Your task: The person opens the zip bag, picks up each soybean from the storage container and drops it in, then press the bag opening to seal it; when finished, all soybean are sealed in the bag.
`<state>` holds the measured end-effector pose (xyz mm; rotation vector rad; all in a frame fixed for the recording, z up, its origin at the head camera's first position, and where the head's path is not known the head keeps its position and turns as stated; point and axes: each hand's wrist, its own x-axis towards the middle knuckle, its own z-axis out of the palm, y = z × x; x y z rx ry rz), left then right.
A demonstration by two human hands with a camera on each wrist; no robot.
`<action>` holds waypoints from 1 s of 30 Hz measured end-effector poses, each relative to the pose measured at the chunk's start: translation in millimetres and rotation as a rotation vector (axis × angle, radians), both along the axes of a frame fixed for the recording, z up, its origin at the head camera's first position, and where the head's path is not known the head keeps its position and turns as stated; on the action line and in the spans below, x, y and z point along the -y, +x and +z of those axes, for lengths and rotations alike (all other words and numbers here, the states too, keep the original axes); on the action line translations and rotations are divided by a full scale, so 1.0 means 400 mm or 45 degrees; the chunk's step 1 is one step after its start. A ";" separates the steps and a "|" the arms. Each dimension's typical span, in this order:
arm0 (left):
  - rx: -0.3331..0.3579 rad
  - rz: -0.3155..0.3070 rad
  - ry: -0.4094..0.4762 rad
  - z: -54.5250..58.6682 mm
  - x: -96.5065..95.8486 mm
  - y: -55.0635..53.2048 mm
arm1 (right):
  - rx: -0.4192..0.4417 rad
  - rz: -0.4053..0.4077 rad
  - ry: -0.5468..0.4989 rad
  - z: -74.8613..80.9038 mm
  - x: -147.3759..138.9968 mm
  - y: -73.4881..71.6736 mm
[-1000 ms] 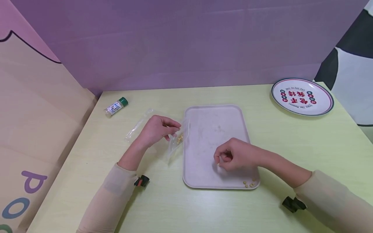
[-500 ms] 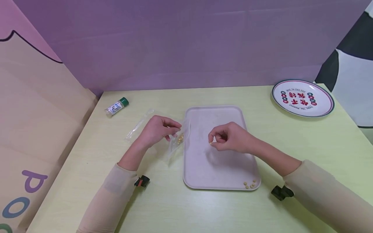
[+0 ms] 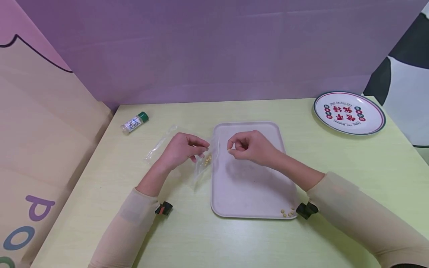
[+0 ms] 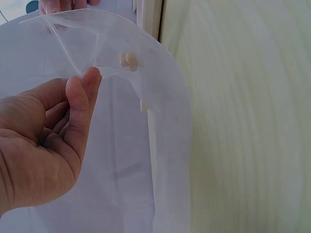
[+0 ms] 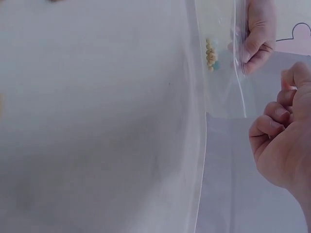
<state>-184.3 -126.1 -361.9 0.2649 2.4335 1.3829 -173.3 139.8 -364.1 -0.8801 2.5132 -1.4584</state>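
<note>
My left hand (image 3: 184,149) pinches the edge of a clear plastic zip bag (image 3: 200,172). Several yellow beans (image 5: 210,54) sit gathered inside the bag. Just right of the bag, my right hand (image 3: 253,146) is raised above a pale rectangular tray (image 3: 248,201). Its thumb and forefinger pinch a small yellow bean (image 3: 229,150), mostly hidden by the fingertips. Several more loose beans (image 3: 286,213) lie in the tray's near right corner. In the left wrist view, the bag spreads out beyond the fingers, its beans (image 4: 129,60) seen through the plastic.
Another flat clear bag (image 3: 161,143) lies behind my left hand. A small bottle with a green cap (image 3: 134,123) rests on its side at the back left. At the back right stands a white plate with red lettering (image 3: 348,112). A purple panel (image 3: 214,52) rises behind the table.
My right hand has moved left and away from me across the tray, from near its front toward the bag, pinching the bean. The left hand stays in place with the bag.
</note>
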 end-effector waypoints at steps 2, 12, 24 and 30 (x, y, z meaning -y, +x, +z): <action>0.003 0.000 0.006 -0.001 0.000 -0.001 | 0.006 -0.008 -0.008 -0.001 0.013 -0.008; 0.005 -0.015 0.016 -0.006 0.002 -0.005 | 0.094 0.008 -0.008 -0.014 0.063 -0.045; -0.003 -0.014 0.006 -0.004 0.002 -0.003 | 0.048 0.001 0.071 -0.032 0.079 -0.061; -0.004 -0.021 0.003 -0.001 0.001 -0.003 | 0.035 0.002 0.065 -0.030 0.066 -0.057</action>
